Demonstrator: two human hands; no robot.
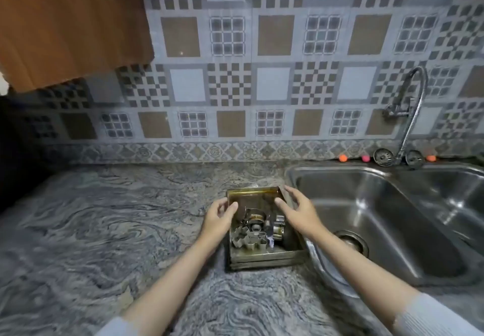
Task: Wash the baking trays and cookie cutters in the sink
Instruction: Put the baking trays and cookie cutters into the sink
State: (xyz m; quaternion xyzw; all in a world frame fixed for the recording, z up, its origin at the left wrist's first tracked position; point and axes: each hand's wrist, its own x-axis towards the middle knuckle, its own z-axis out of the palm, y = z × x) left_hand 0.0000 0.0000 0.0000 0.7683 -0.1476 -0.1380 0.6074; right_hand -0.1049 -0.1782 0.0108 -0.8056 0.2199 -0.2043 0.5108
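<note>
A stack of metal baking trays point(264, 258) is seen on the desk point(104, 231), just beside the left rim of the sink point(392, 220); the stack's near edge shows at least two rims, one upon the other; the far wall of the top tray is stained a yellowish brown; inside the top tray a heap of metal cookie cutters point(252, 236) is gathered toward the near end, a flower-shaped one nearest and rounder ones behind it, their exact number not to be told; the left hand point(218, 217) is held at the tray's left rim with fingers loosely bent and thumb apart, its grip not closed on anything, though whether the fingers touch the rim cannot be told; the right hand point(297, 211) is spread over the tray's right side, fingers straight and apart, nothing clasped in it; pale sleeves are seen at both forearms near the lower edge; the desk is of grey swirled stone; the sink is of steel, with a drain point(352, 241) in its left basin; a curved tap point(408, 115) is fixed to the patterned tiled wall point(262, 73) above it; small orange and pink balls and two metal strainers are set along the ledge behind; a wooden cupboard point(70, 21) hangs at upper left; no writing or label can be read anywhere
</note>
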